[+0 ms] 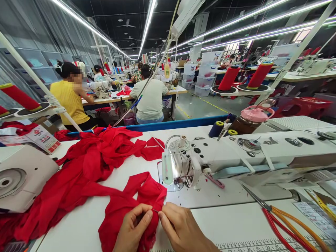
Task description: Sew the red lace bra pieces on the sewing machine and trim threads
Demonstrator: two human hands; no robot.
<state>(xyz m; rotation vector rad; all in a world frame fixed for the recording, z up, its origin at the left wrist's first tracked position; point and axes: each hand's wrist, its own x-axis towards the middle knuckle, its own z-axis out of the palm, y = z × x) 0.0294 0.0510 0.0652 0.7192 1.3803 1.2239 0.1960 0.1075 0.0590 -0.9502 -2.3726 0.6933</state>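
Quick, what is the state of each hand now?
Left hand: closed, pinching the red fabric.
Right hand: closed, fingertips pinching the same fabric's edge.

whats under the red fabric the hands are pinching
The red fabric lies on the white table, bare around it. The left hand and right hand pinch its edge. Anything beneath its folds is covered and cannot be seen.

Garment factory floor, rows of sewing machines (236,157), red thread cones (229,78), seated workers (151,94), probably many more behind
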